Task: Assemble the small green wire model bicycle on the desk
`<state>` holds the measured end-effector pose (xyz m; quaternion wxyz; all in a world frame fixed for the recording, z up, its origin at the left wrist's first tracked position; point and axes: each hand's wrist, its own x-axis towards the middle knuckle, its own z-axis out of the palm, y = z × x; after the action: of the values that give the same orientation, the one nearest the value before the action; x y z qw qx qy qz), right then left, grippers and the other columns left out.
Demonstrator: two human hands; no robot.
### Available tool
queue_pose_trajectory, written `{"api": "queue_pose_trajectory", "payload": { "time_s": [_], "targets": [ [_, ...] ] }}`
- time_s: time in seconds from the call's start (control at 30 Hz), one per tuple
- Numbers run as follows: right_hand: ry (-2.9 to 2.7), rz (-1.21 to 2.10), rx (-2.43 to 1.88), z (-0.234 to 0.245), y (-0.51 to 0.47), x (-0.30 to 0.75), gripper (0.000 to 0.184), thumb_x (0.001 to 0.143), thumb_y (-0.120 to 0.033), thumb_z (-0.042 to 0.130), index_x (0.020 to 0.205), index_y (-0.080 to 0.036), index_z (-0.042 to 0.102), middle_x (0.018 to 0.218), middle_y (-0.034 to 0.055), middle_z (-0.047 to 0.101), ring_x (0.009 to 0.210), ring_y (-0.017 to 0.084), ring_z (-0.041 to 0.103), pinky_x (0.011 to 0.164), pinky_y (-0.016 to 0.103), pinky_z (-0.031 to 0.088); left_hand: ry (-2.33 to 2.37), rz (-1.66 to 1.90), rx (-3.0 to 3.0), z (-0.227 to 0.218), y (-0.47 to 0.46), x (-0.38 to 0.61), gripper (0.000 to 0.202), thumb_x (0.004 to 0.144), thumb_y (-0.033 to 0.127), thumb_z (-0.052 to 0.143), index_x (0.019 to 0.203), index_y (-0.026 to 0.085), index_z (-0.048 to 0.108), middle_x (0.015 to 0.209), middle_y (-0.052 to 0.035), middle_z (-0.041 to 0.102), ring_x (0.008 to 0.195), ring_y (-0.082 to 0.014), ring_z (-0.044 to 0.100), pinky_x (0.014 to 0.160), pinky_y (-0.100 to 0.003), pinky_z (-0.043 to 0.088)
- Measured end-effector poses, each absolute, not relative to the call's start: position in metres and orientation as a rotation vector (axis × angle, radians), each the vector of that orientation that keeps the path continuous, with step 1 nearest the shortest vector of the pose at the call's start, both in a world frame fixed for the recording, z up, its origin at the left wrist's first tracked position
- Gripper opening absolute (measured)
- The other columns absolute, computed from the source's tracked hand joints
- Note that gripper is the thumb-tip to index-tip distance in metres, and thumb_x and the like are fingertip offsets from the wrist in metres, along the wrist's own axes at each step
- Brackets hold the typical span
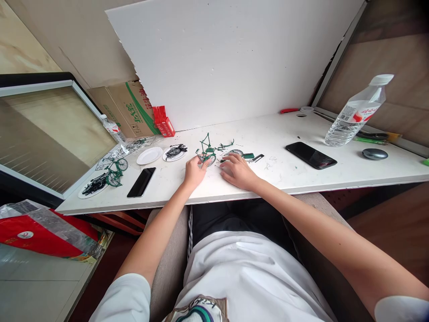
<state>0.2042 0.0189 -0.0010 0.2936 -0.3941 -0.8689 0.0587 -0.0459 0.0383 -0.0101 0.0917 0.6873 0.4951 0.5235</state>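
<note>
My left hand (195, 172) is closed on a small green model bicycle (208, 152), holding it by its lower part just above the white table (214, 181). The bicycle shows a thin frame and one spoked wheel at its lower right. My right hand (239, 171) lies palm down on the table, fingers apart, over tiny dark bits. Beyond its knuckles a loose spoked wheel (237, 152) is partly covered. Just right of that wheel lies a flat green part (248, 156), and behind my hands sits a curved green part (228, 144).
Left of my hands are a phone (141, 182), an assembled green model bicycle (115, 171) and paper plates, one holding black parts (175, 152). To the right lie another phone (311, 155), a mouse (375, 154) and a water bottle (355, 114). A white board (228, 58) stands behind.
</note>
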Motion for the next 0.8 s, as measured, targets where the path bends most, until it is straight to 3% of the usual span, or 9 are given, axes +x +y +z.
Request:
{"api": "queue_pose_trajectory", "payload": {
  "time_s": [0.1,0.23,0.4,0.6,0.8],
  "targets": [
    [-2.282,0.131,-1.012,-0.0014,0.0197,0.2047,0.031,0.109,-0.040,0.065,0.110,-0.021,0.089,0.146,0.0169,0.076,0.150,0.045,0.053,0.120,0.068,0.050,1.462,1.541,2.052,-0.0099,0.0381,-0.0459,0.025,0.099,0.039,0.084,0.113,0.018,0.086,0.117,-0.0161,0.089,0.100,-0.0277,0.082,0.092,-0.041,0.064],
    [-2.237,0.130,-0.979,-0.0030,0.0237,0.2050,0.026,0.107,-0.036,0.070,0.096,-0.022,0.090,0.126,0.0153,0.084,0.135,0.045,0.059,0.110,0.067,0.054,1.454,1.535,2.037,-0.0091,0.0373,-0.0457,0.027,0.099,0.042,0.084,0.110,0.018,0.086,0.114,-0.0161,0.089,0.101,-0.0284,0.081,0.092,-0.042,0.062],
    [-2.253,0.136,-0.868,-0.0032,0.0258,0.2049,0.025,0.108,-0.033,0.068,0.103,-0.023,0.090,0.120,0.0159,0.082,0.126,0.041,0.062,0.108,0.064,0.057,1.425,1.540,1.996,-0.0083,0.0361,-0.0452,0.028,0.097,0.045,0.086,0.108,0.020,0.087,0.111,-0.0156,0.089,0.100,-0.0283,0.080,0.094,-0.042,0.062],
    [-2.324,0.185,-0.742,-0.0014,0.0227,0.2052,0.030,0.110,-0.040,0.068,0.119,-0.022,0.091,0.129,0.0162,0.081,0.127,0.040,0.062,0.111,0.064,0.058,1.433,1.515,1.993,-0.0058,0.0338,-0.0437,0.026,0.097,0.043,0.086,0.108,0.020,0.087,0.112,-0.0154,0.088,0.101,-0.0283,0.080,0.097,-0.042,0.062],
    [-2.389,0.223,-0.608,0.0015,0.0194,0.2027,0.030,0.111,-0.040,0.067,0.108,-0.022,0.091,0.118,0.0135,0.084,0.121,0.036,0.065,0.109,0.059,0.058,1.448,1.486,2.022,-0.0058,0.0326,-0.0431,0.026,0.098,0.043,0.085,0.109,0.020,0.087,0.112,-0.0152,0.088,0.097,-0.0270,0.078,0.096,-0.041,0.061]
  ]
}}
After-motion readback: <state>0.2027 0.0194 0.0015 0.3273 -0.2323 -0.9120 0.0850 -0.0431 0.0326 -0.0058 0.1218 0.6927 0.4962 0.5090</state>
